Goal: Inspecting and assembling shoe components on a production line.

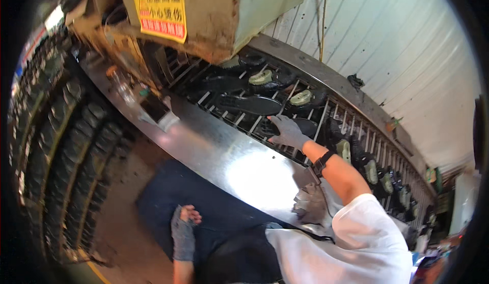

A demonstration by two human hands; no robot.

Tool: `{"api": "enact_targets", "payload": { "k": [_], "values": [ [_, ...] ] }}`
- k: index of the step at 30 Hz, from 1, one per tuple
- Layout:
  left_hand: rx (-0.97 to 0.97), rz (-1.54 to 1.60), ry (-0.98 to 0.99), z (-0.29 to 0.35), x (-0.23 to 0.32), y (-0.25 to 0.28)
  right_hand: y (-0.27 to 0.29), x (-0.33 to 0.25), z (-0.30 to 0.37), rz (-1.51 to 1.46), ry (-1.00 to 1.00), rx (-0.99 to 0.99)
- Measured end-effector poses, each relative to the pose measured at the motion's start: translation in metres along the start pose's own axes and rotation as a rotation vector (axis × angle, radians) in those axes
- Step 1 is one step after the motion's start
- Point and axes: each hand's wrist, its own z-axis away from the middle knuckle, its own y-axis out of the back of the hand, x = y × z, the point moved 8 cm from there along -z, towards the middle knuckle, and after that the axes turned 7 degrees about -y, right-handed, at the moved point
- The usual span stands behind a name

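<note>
My right hand (289,132), in a grey glove with bare fingertips, reaches over a slatted metal conveyor (326,116). Its fingers are spread at the near end of a dark shoe sole (305,126); whether they touch it I cannot tell. Just beyond lies another black sole (248,104), flat on the slats. Black shoe parts with pale green insides, such as one piece (301,98) and a second piece (261,77), sit farther back. My left hand (183,228), gloved the same way, is low beside my dark-trousered leg, its fingers curled in with nothing visible in them.
A large box-shaped machine housing (209,19) with a yellow warning label overhangs the conveyor. A shiny metal ledge (204,141) runs along the near side, bearing a clear bottle (122,85). Racks of dark shoe parts (66,146) stand at left. More shoe parts line the conveyor rightward.
</note>
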Motion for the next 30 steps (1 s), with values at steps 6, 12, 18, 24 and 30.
{"api": "enact_targets", "payload": {
  "k": [6, 12, 18, 24, 30],
  "values": [
    [-0.063, 0.140, 0.057, 0.005, 0.026, -0.041, 0.060, -0.173, 0.026, -0.413, 0.516, -0.202],
    [-0.100, 0.184, -0.087, -0.027, 0.047, -0.062, 0.053, -0.118, 0.014, -0.658, -0.017, -0.284],
    [0.017, 0.037, 0.018, -0.007, 0.012, -0.030, -0.002, 0.208, 0.009, -1.071, -1.226, 0.088],
    [0.103, 0.141, 0.089, 0.001, -0.010, -0.007, -0.030, 0.236, -0.049, -0.955, -1.335, 0.269],
    [0.098, 0.129, 0.125, -0.006, -0.006, -0.016, -0.004, 0.265, -0.026, -1.106, -0.990, 0.172]
  ]
}}
